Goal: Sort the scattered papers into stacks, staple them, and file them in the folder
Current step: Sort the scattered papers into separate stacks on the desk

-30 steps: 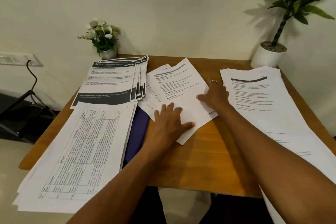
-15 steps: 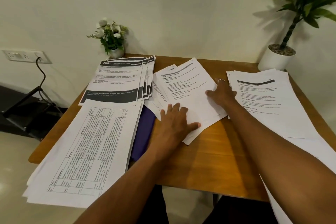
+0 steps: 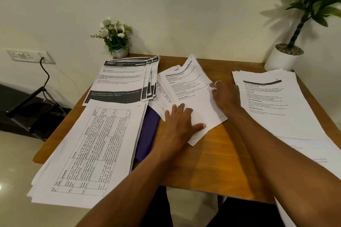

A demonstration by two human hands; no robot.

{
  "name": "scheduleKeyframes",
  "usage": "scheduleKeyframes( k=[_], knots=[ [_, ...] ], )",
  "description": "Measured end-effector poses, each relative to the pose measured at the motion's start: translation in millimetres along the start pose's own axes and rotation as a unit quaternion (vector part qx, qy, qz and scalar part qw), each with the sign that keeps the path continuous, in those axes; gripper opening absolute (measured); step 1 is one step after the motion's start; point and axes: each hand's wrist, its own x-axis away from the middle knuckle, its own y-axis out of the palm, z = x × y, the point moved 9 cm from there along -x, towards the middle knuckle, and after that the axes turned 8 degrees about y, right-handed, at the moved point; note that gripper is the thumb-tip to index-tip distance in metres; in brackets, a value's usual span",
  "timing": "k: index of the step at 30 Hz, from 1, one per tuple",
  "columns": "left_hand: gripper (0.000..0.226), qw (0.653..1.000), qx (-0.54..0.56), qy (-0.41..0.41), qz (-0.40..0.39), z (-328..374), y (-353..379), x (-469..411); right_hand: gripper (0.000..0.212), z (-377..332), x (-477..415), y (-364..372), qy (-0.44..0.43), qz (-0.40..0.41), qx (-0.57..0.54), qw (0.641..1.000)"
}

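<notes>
small flower vase point(image 3: 118, 52), potted plant point(image 3: 284, 59), wall socket point(image 3: 30, 56)

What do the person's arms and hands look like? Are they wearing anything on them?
Both arms are bare, with no sleeves showing as far as the picture goes. The left hand wears nothing. The right hand has a thin, pale metal ring on one finger. No watch or bracelet shows on either wrist.

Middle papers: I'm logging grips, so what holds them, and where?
The papers: left hand presses flat on the near end; right hand curls round the right edge.
</notes>
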Motion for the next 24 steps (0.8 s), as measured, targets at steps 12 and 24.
scheduleKeyframes(
  k=[12, 24],
  knots=[
    [0.08, 0.894, 0.389, -0.083, 0.207, -37.5, -48.8, 26.9, 0.023, 24.0, -11.6, -63.4, 0.182, -0.061, -0.437, 0.879],
    [0.022, 0.817, 0.568, -0.064, 0.079, 52.7, -22.9, 46.5, 0.055, 116.5, 95.1, -113.5, 0.216, -0.183, -0.412, 0.866]
  ],
)
